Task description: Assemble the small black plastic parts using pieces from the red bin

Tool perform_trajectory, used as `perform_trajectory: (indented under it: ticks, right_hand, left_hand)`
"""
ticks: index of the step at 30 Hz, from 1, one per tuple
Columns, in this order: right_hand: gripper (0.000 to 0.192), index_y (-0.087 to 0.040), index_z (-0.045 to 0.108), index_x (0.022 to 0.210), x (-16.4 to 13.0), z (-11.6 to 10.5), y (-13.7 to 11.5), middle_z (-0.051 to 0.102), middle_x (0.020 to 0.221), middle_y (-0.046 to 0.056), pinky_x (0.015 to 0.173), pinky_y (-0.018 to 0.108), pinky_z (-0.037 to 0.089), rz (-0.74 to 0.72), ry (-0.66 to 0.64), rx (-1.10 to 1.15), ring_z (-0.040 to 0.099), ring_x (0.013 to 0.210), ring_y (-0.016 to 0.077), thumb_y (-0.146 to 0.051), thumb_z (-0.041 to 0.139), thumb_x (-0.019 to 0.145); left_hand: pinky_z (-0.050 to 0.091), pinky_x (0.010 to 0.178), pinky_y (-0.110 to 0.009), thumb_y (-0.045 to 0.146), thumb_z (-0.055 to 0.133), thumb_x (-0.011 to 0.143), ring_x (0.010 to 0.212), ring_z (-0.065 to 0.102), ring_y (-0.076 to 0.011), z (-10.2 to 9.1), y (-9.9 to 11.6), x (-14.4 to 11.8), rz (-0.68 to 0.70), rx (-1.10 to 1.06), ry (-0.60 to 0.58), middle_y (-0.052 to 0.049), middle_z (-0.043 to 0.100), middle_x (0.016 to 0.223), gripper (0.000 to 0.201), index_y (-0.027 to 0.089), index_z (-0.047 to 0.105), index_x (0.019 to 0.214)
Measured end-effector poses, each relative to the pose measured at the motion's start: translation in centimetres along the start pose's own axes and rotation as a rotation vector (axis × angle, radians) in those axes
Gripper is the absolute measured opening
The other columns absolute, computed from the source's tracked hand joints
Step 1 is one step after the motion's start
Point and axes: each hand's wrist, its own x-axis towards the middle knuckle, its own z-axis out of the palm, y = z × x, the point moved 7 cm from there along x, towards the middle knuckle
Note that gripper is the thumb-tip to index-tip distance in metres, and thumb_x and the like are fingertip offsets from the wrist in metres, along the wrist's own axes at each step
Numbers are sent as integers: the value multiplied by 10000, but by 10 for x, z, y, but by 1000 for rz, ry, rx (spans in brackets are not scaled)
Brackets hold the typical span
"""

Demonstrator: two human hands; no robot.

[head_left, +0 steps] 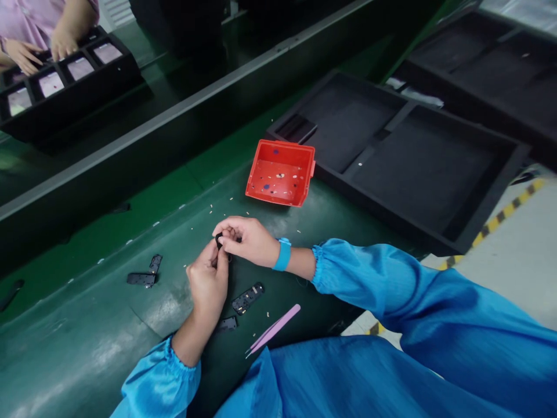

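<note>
Black plastic, small and curved: a small black part (219,239) is pinched between the two hands above the green counter (87,342), near the centre of the view. The left hand (209,283) comes up from 6 o'clock, fingers closed, thumb and fingertips gripping the part's lower side. The right hand (246,239) enters from 3 o'clock, fingers curled shut on the same part from above; the fingertips of both hands touch. How much of the part is covered by the fingers cannot be told. A blue wristband (283,254) sits on the right wrist, and both arms wear blue sleeves (383,278).

On the counter just beside the left hand, at 4 o'clock from it, lies a flat black component (248,298); a smaller black piece (227,323) lies near the left forearm. Pink tweezers (273,329) lie at 5 o'clock from the hands, apart from both. Two more black components (145,273) lie at 9 o'clock, well apart from the hands. Small pale flecks are scattered over the counter.

A red bin (278,173) stands at 1 o'clock from the hands, tilted, holding a few small bits. Beyond it, at 2 o'clock, a black foam tray (491,191) rests with shallow compartments. At 11 o'clock, far off, another person's hands (41,49) rest on a black compartment tray (108,78) holding pale panels.
</note>
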Motion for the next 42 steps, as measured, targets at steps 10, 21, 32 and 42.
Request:
perform_trajectory:
  ticks: [10, 21, 32, 42]
  right_hand:
    - [238, -156, 667, 1009, 1, -7, -7, 496, 715, -55, 603, 217, 451, -19, 77, -43, 478, 578, 73, -82, 563, 808]
    - [82, -150, 669, 867, 8, -8, -2, 522, 716, -51, 561, 197, 423, 29, 11, -44, 444, 564, 54, -139, 671, 785]
    - [142, -150, 637, 901, 7, -2, 6, 514, 662, -66, 517, 202, 441, 144, -64, 141, 511, 538, 66, -258, 698, 833]
    - [59, -156, 608, 841, 6, -1, 0, 460, 690, -67, 529, 200, 405, 117, -86, 95, 442, 558, 60, -197, 649, 831]
  left_hand:
    - [596, 768, -300, 403, 722, 849, 792, 755, -201, 4, -16, 10, -217, -400, -85, -62, 803, 923, 367, 172, 746, 1133]
    - [577, 810, -271, 388, 732, 859, 855, 748, -183, 7, -22, 12, -217, -471, -136, -55, 800, 996, 353, 179, 748, 1143]
    - [577, 766, -258, 381, 740, 854, 779, 729, -162, 7, -20, 11, -215, -497, -136, -46, 799, 937, 356, 169, 756, 1139]
    - [584, 807, -299, 382, 722, 850, 837, 742, -199, 3, -12, 9, -195, -386, -135, -39, 800, 911, 345, 177, 762, 1124]
